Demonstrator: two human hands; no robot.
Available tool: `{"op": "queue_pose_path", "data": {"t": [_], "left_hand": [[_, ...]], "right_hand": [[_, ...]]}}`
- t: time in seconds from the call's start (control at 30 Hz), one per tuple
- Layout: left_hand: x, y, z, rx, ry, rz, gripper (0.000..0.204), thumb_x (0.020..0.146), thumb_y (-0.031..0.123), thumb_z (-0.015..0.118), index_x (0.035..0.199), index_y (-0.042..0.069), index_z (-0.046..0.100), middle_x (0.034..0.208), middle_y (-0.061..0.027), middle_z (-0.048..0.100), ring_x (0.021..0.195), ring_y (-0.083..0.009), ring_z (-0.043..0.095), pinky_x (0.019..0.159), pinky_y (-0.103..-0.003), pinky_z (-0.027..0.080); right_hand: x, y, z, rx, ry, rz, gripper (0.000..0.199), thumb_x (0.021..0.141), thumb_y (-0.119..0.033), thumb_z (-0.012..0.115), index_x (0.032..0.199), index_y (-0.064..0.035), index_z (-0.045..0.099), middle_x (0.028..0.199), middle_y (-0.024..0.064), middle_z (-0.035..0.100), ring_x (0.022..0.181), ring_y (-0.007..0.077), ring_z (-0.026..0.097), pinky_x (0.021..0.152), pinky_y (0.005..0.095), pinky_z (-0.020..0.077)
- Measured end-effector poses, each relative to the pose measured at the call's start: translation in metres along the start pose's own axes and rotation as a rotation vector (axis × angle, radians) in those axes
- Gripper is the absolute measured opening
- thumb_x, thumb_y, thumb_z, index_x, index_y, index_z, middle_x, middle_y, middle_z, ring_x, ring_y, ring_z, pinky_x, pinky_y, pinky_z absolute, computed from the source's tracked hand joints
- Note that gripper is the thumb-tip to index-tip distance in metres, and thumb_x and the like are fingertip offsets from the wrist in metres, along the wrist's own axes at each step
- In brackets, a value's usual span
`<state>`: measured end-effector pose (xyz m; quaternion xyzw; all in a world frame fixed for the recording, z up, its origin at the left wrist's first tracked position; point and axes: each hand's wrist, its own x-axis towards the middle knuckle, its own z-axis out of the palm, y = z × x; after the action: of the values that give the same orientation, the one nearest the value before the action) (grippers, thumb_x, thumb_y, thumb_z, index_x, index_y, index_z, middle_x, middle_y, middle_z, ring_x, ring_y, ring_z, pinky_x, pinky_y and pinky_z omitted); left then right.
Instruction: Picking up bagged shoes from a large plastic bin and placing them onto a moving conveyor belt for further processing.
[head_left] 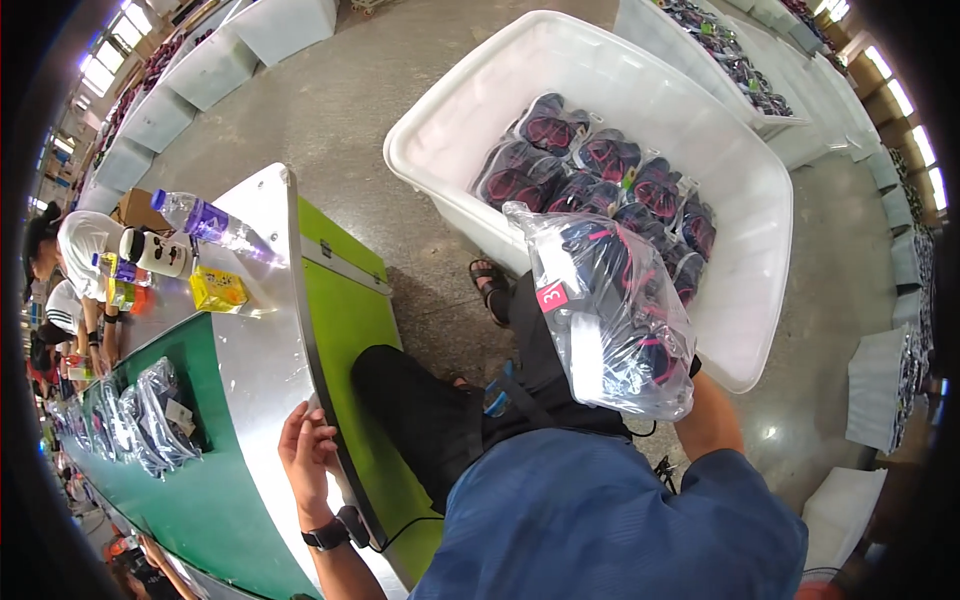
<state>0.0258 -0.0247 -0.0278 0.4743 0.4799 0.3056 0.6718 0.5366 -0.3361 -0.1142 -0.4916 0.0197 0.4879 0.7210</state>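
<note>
Two hands work apart. The left hand [308, 450] grips the tabletop [255, 340] edge, fingers curled over it. The right hand is hidden behind a clear bag of dark-and-pink shoes [615, 320]; its grip cannot be told. A pink square label [551, 296] faces up. Beyond it, a white bin [470, 90] stands on open floor [380, 70].

Single head-mounted fisheye view, looking steeply down over the wearer's own blue-shirted torso and lap. The bench [250, 400] runs off to the lower left; the white bin [560, 60] sits ahead on the right, fairly near. Both hands are close to the lens. Straight edges bow hard toward the rim, so far rows of bins are probably less curved than they look.
</note>
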Motion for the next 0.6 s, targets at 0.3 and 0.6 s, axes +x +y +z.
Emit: {"op": "queue_pose_path", "data": {"t": [0.3,0.6], "left_hand": [[0.0,-0.023,0.0,-0.028,0.083,0.117,0.034,0.107,0.006,0.062,0.138,-0.005,0.058,0.111,-0.0113,0.072,0.08,-0.0105,0.068,0.063,-0.019,0.055],[-0.007,-0.026,0.012,-0.103,0.183,0.296,0.029,0.105,0.003,0.063,0.133,-0.005,0.06,0.099,-0.0089,0.069,0.077,-0.0086,0.063,0.06,-0.018,0.05]], "right_hand": [[0.007,0.013,-0.074,-0.481,0.172,-0.47,0.044,0.109,-0.03,0.055,0.133,0.0043,0.067,0.124,0.0163,0.075,0.104,0.0252,0.076,0.099,0.0394,0.06],[0.043,-0.088,0.026,0.19,0.145,-0.276,0.037,0.103,-0.028,0.053,0.124,-0.0022,0.069,0.114,0.0132,0.077,0.099,0.0267,0.073,0.092,0.0406,0.0593]]}}
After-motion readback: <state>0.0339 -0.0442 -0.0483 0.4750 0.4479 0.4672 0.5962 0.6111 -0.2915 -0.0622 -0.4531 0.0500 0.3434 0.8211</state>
